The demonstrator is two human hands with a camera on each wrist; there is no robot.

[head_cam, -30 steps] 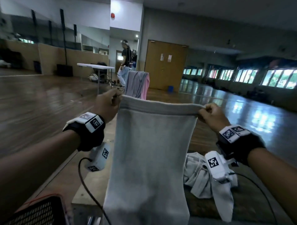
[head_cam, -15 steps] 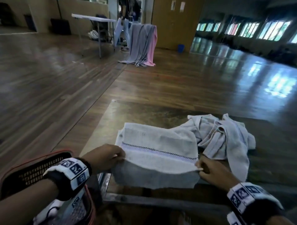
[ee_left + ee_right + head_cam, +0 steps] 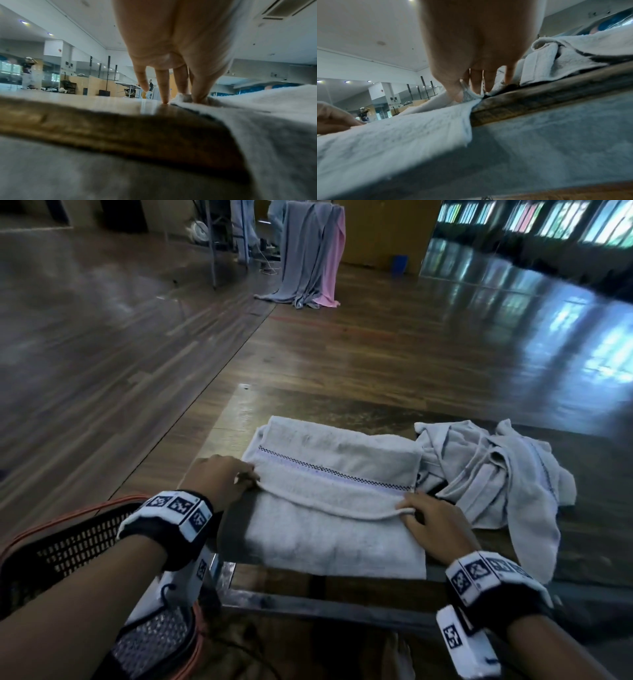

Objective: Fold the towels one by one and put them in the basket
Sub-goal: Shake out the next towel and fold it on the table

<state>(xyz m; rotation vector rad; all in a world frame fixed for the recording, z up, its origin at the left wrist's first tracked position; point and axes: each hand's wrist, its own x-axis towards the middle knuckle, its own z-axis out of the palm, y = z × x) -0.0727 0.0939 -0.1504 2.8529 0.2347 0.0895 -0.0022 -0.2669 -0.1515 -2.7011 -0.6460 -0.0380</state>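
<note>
White terry towel, rectangular, with a checked woven band, lies folded over on the worn wooden bench at its near edge; the lower layer overhangs that edge. Left hand pinches the left corner of the folded hem between thumb and fingers. Right hand pinches the right corner likewise. A crumpled heap of similar towels lies to the right, one end hanging over the near edge. Black perforated plastic basket with an orange rim stands below the near-left corner, partly hidden by the left forearm; contents unclear.
</note>
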